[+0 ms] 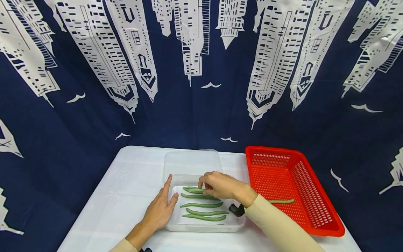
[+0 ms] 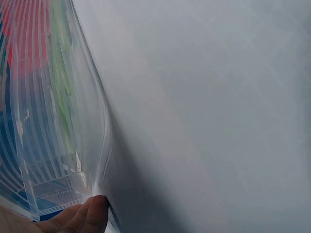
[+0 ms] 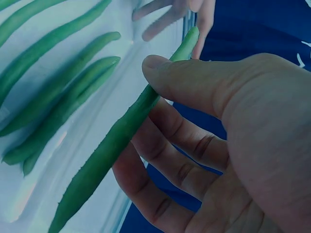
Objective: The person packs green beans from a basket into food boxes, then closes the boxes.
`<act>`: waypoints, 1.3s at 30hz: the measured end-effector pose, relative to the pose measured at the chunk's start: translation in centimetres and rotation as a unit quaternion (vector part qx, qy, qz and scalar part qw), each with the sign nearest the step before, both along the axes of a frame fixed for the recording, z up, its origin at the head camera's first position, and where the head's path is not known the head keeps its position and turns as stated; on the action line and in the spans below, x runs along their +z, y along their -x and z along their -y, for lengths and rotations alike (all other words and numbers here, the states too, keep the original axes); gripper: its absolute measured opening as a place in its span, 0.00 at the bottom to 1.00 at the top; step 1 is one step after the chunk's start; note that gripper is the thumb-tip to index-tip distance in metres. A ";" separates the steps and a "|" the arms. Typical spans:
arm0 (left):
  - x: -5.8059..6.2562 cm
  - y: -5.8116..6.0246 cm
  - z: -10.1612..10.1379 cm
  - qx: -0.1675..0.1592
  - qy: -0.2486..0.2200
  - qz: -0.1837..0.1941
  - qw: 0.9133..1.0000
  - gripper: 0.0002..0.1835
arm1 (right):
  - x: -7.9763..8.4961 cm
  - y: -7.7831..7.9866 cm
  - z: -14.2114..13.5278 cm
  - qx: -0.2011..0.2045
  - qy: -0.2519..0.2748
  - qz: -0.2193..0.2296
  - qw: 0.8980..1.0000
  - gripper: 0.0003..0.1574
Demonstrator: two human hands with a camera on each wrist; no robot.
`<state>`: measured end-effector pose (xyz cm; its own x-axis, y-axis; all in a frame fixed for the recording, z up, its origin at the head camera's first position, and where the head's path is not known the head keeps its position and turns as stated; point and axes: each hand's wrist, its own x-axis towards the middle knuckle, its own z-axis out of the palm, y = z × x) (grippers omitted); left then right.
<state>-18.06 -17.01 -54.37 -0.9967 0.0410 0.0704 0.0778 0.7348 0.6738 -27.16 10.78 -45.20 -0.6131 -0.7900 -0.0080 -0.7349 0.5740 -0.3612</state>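
In the head view, a clear plastic container (image 1: pixel 206 228) holds several green beans (image 1: pixel 201 205) lying crosswise, roughly side by side. My right hand (image 1: pixel 220 184) is over the container's far part. The right wrist view shows it pinching one green bean (image 3: pixel 108 151) between thumb and fingers, with other beans lying beside it on the container floor. My left hand (image 1: pixel 158 211) rests against the container's left side, fingers extended. Its fingertips (image 2: pixel 97 211) touch the clear wall in the left wrist view.
A clear lid (image 1: pixel 192 163) lies flat behind the container. To the right stands a red perforated basket (image 1: pixel 327 206), with a green bean (image 1: pixel 283 201) in it, partly hidden by my right sleeve. The white table (image 1: pixel 110 199) meets a dark blue printed cloth (image 1: pixel 189 129) at the back.
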 end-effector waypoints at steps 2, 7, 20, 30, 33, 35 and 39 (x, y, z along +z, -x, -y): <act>0.1 0.0 0.0 0.001 0.000 -0.001 1.000 0.41 | -0.1 0.0 0.3 0.002 -0.004 0.000 1.000 0.12; 0.0 0.1 0.0 -0.004 0.001 -0.002 1.000 0.41 | -0.6 0.2 0.7 0.005 -0.013 -0.002 1.000 0.11; 0.0 0.3 0.0 0.000 0.005 -0.006 1.000 0.41 | -1.0 0.4 2.3 0.016 -0.018 0.001 1.000 0.12; -0.1 0.3 -0.2 -0.002 0.005 -0.004 1.000 0.41 | -1.2 0.1 2.3 0.013 -0.024 0.001 1.000 0.12; 0.1 0.2 -0.2 0.000 0.002 -0.001 1.000 0.41 | -1.1 0.0 2.2 0.006 -0.023 0.004 1.000 0.10; 0.1 0.1 -0.2 0.000 0.000 0.000 1.000 0.41 | -1.0 -0.1 2.0 0.002 -0.022 0.004 1.000 0.10; 0.1 -0.2 -0.1 -0.001 0.003 0.002 1.000 0.41 | -0.7 -0.5 1.7 0.003 -0.022 0.005 1.000 0.09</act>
